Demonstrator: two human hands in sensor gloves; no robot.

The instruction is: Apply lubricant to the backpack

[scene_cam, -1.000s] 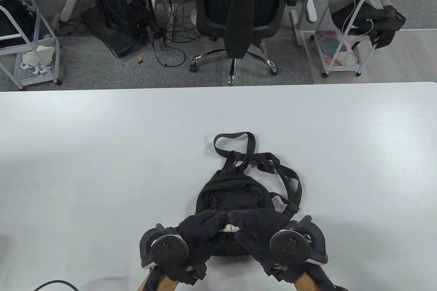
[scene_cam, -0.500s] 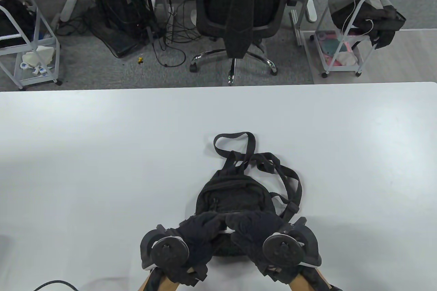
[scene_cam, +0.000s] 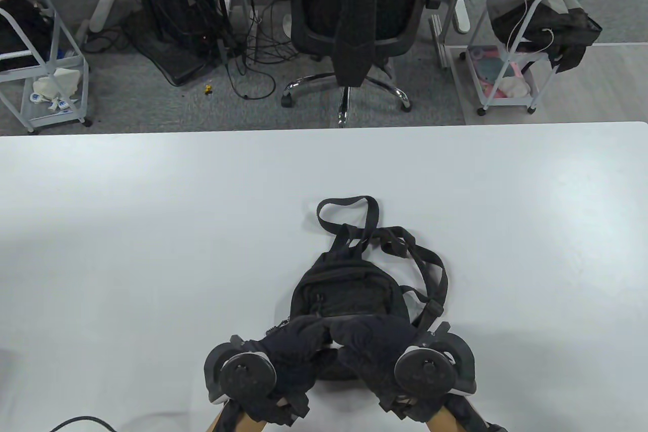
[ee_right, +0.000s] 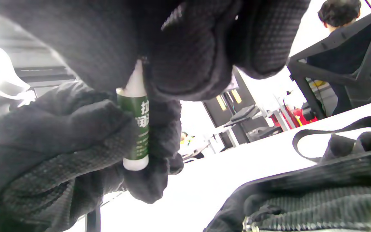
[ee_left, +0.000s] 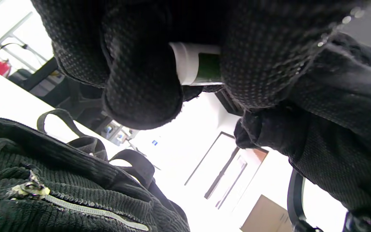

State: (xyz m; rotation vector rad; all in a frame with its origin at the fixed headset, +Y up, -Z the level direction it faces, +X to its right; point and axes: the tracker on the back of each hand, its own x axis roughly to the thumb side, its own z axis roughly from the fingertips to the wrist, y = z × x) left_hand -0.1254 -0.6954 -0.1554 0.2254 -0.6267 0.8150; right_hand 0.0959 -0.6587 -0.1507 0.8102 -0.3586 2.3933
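A small black backpack (scene_cam: pixel 349 295) lies flat on the white tabletop (scene_cam: pixel 152 229), close to its near edge, its straps (scene_cam: pixel 405 254) trailing away from the person. Both gloved hands meet just above the bag's near end. The left hand (scene_cam: pixel 291 351) grips a slim green lubricant stick (ee_right: pixel 137 129) around its body, fingers (ee_left: pixel 140 83) curled tight about it (the white base pokes out below the palm in the right wrist view). The right hand (scene_cam: pixel 374 346) closes its fingers (ee_right: pixel 185 64) over the stick's white top end, so the two hands hold opposite ends of the same tube. In the left wrist view a zipper (ee_left: pixel 76 206) with a pale metal pull runs across the corduroy-like fabric directly under the hands. An office chair (scene_cam: pixel 354 11) stands beyond the tabletop's far edge.
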